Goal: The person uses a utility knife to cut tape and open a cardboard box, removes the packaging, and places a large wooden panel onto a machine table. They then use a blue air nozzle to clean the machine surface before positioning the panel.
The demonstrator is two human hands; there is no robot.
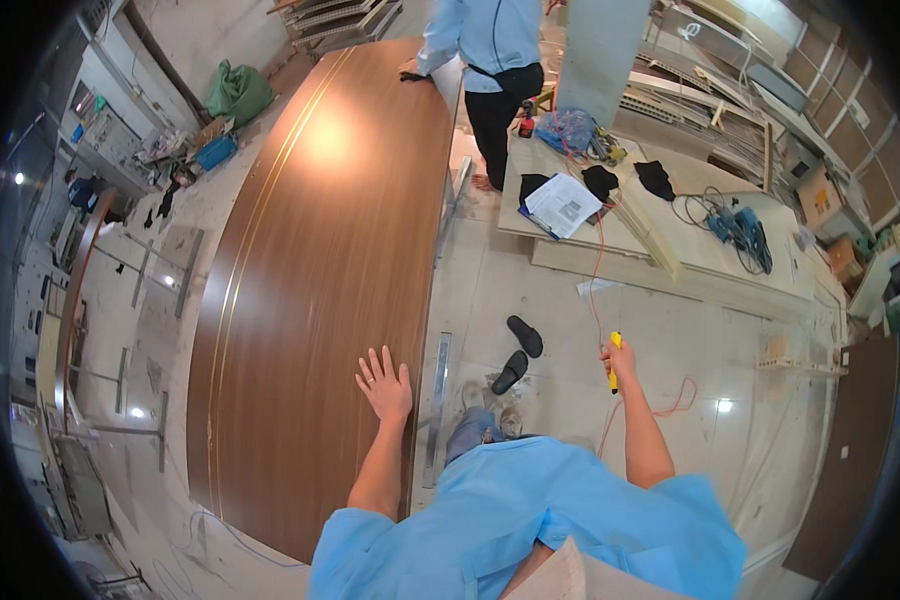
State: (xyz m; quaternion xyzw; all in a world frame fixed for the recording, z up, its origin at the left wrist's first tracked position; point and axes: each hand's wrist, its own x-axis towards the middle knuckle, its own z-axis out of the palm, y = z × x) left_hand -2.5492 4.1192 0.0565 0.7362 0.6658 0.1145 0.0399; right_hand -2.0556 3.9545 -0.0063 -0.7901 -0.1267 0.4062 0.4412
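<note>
Head-worn fisheye, facing downward, wide view

The left hand point(385, 390) lies spread on a long brown panel point(330, 270) with gold lines point(232, 280), while the right hand point(622, 362) grips a yellow tool point(613, 379). A co-worker point(495, 50) touches the panel's far end. Black slippers point(510, 373) lie on the floor point(470, 270); papers point(564, 206) and a blue power tool point(740, 232) rest on pale boards point(692, 250).

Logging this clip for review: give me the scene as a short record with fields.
Left hand: fingers spread, flat on the brown panel
Right hand: gripping a yellow tool
Panel finish: wood-grained, thin gold lines lengthwise
Co-worker: blue shirt, at the panel's far end
Pale boards: bearing papers, corded teal power tool
Footwear: two black slippers on the floor
</note>
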